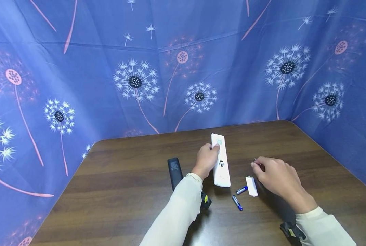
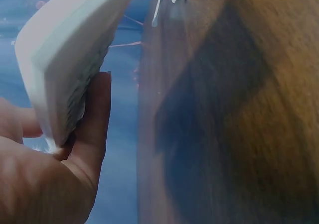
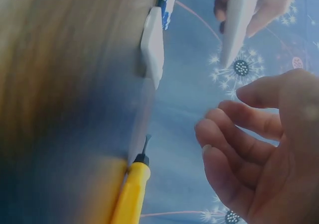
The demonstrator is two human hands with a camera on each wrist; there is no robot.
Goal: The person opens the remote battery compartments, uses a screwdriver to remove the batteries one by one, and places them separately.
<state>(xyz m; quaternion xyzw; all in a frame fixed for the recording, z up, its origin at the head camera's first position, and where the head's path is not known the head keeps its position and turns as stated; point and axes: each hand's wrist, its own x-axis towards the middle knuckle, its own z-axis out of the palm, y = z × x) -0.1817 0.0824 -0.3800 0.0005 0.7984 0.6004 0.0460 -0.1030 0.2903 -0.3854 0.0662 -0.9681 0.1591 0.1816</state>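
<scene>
My left hand [image 1: 206, 160] grips a white remote control [image 1: 223, 176] by its side, thumb on the back face. That face is turned up, with a small opening near its middle. In the left wrist view the remote [image 2: 65, 30] shows rows of buttons on its underside. My right hand [image 1: 276, 174] hovers over the table at the right, fingers loosely bent and nothing between them in the right wrist view. Close by it lies a yellow-handled screwdriver [image 3: 132, 191], mostly hidden by the hand in the head view. A white battery cover [image 1: 251, 186] lies left of that hand.
Two blue batteries [image 1: 241, 190] lie beside the cover, in front of the white remote. A black remote control [image 1: 174, 171] lies on the wooden table [image 1: 118, 191], partly behind the left forearm. A blue dandelion-print cloth [image 1: 170, 30] hangs behind the table.
</scene>
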